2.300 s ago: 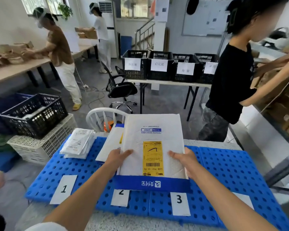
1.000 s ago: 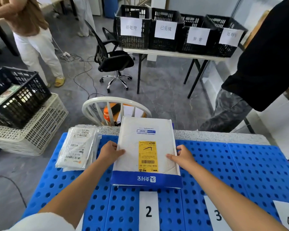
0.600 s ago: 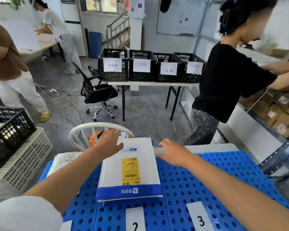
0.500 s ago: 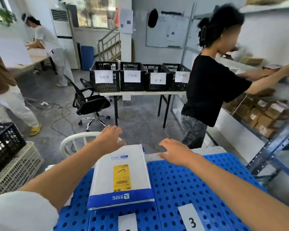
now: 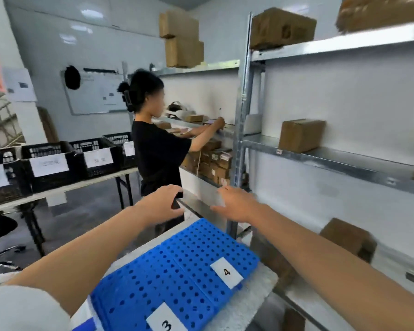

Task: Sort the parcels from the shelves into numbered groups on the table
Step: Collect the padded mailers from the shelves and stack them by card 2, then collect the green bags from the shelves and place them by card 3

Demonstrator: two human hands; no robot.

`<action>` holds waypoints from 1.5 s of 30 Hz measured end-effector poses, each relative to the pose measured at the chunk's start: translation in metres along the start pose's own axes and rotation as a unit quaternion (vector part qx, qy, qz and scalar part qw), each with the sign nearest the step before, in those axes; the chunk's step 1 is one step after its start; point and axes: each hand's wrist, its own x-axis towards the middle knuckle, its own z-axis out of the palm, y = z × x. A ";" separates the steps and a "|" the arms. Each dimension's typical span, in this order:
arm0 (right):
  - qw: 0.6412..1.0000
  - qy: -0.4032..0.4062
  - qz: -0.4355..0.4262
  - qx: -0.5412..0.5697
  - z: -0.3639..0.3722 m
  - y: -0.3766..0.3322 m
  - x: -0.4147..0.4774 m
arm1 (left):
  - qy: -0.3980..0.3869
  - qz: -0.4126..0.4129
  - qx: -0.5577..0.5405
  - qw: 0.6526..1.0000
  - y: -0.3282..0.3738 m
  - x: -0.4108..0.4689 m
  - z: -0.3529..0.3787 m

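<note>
The room is white-walled, with steel shelves (image 5: pixel 332 158) along the right and a worktop (image 5: pixel 256 299) near and low in view. A blue mat (image 5: pixel 177 271) covers the worktop and carries the paper labels 3 (image 5: pixel 166 323) and 4 (image 5: pixel 226 272). No parcel lies by either label. Labels 1 and 2 are out of view to the left, so those groups cannot be judged.

Both hands reach past the mat's far edge toward the shelves. The left hand (image 5: pixel 161 204) has loosely curled fingers and holds nothing. The right hand (image 5: pixel 234 204) is blurred, its fingers spread and fairly straight, and it is empty too. Neither touches a parcel.

The parcels in view are all on the shelves. A mid box (image 5: pixel 301 134) stands on the middle shelf, right of the hands and well apart from them. A top box (image 5: pixel 282 27) sits above it and a low box (image 5: pixel 347 237) below. A row of small boxes (image 5: pixel 215 161) lies far off, beside a person (image 5: pixel 158 151) in black who is reaching into the far shelf. Black crates (image 5: pixel 50 163) with paper tags stand far left.

This looks like the fetching part of the job. With groups 3 and 4 unfilled and many boxes on the shelves, most of the sorting seems left to do. The next box has to be picked, its number read, and the box set by the matching label.
</note>
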 end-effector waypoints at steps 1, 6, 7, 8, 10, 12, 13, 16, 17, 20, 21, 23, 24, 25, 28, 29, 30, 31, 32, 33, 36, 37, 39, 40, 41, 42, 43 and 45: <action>1.000 0.009 0.021 0.000 -0.006 0.016 -0.015 | -0.006 0.018 0.002 1.000 0.023 0.009 0.002; 0.993 0.049 0.111 0.004 -0.030 0.087 -0.099 | -0.019 0.112 0.038 0.993 0.132 0.040 0.010; 0.991 0.053 0.125 0.000 -0.033 0.099 -0.116 | -0.018 0.125 0.042 0.991 0.152 0.043 0.012; 0.989 0.056 0.139 -0.008 -0.035 0.111 -0.134 | -0.010 0.142 0.042 0.989 0.173 0.045 0.015; 0.983 0.058 0.171 -0.020 -0.038 0.133 -0.168 | 0.004 0.171 0.040 0.984 0.213 0.047 0.022; 0.977 0.064 0.203 -0.030 -0.040 0.153 -0.201 | 0.011 0.206 0.040 0.978 0.249 0.044 0.030; 0.973 0.064 0.220 -0.034 -0.041 0.161 -0.217 | 0.011 0.226 0.041 0.973 0.266 0.042 0.035; 0.962 0.068 0.264 -0.031 -0.046 0.185 -0.264 | 0.009 0.278 0.041 0.960 0.312 0.038 0.051; 0.958 0.071 0.278 -0.025 -0.048 0.193 -0.280 | 0.004 0.288 0.040 0.957 0.327 0.038 0.056; 0.945 0.089 0.316 -0.010 -0.052 0.214 -0.322 | -0.006 0.318 0.032 0.948 0.369 0.039 0.073; 0.940 0.091 0.329 -0.009 -0.053 0.220 -0.335 | -0.006 0.326 0.027 0.945 0.382 0.040 0.078; 0.930 0.089 0.357 -0.007 -0.054 0.232 -0.360 | -0.007 0.344 0.019 0.939 0.409 0.043 0.086; 0.924 0.087 0.372 -0.007 -0.055 0.238 -0.371 | -0.009 0.353 0.016 0.935 0.422 0.044 0.089; 0.918 0.087 0.386 -0.007 -0.055 0.244 -0.381 | -0.010 0.365 0.013 0.931 0.435 0.045 0.091; 0.902 0.097 0.421 -0.009 -0.063 0.260 -0.402 | -0.002 0.398 0.002 0.917 0.469 0.050 0.094; 0.896 0.101 0.432 -0.013 -0.068 0.265 -0.406 | -0.001 0.406 -0.002 0.914 0.480 0.053 0.093; 0.891 0.105 0.441 -0.017 -0.074 0.270 -0.409 | -0.001 0.415 -0.006 0.910 0.490 0.058 0.091; 0.887 0.110 0.449 -0.021 -0.080 0.276 -0.412 | -0.002 0.425 -0.010 0.905 0.500 0.063 0.090; 0.882 0.113 0.456 -0.026 -0.086 0.281 -0.415 | -0.002 0.436 -0.014 0.900 0.510 0.068 0.088; 0.879 0.115 0.461 -0.034 -0.092 0.286 -0.418 | 0.000 0.449 -0.017 0.893 0.520 0.072 0.085; 0.869 0.123 0.477 -0.053 -0.111 0.300 -0.426 | 0.011 0.481 -0.031 0.876 0.548 0.088 0.081; 0.864 0.123 0.486 -0.053 -0.117 0.305 -0.428 | 0.011 0.488 -0.035 0.872 0.556 0.094 0.081; 0.852 0.127 0.506 -0.047 -0.126 0.319 -0.429 | 0.010 0.497 -0.042 0.867 0.571 0.108 0.083; 0.846 0.133 0.515 -0.042 -0.130 0.327 -0.428 | 0.009 0.499 -0.044 0.865 0.578 0.115 0.085; 0.838 0.148 0.525 -0.027 -0.134 0.333 -0.428 | 0.008 0.501 -0.048 0.864 0.583 0.121 0.087; 0.828 0.161 0.537 -0.012 -0.138 0.340 -0.426 | 0.005 0.501 -0.053 0.864 0.589 0.128 0.089; 0.817 0.169 0.551 0.006 -0.142 0.350 -0.423 | 0.003 0.505 -0.059 0.861 0.595 0.136 0.091; 0.796 0.186 0.574 0.046 -0.150 0.367 -0.416 | -0.001 0.513 -0.065 0.856 0.608 0.153 0.095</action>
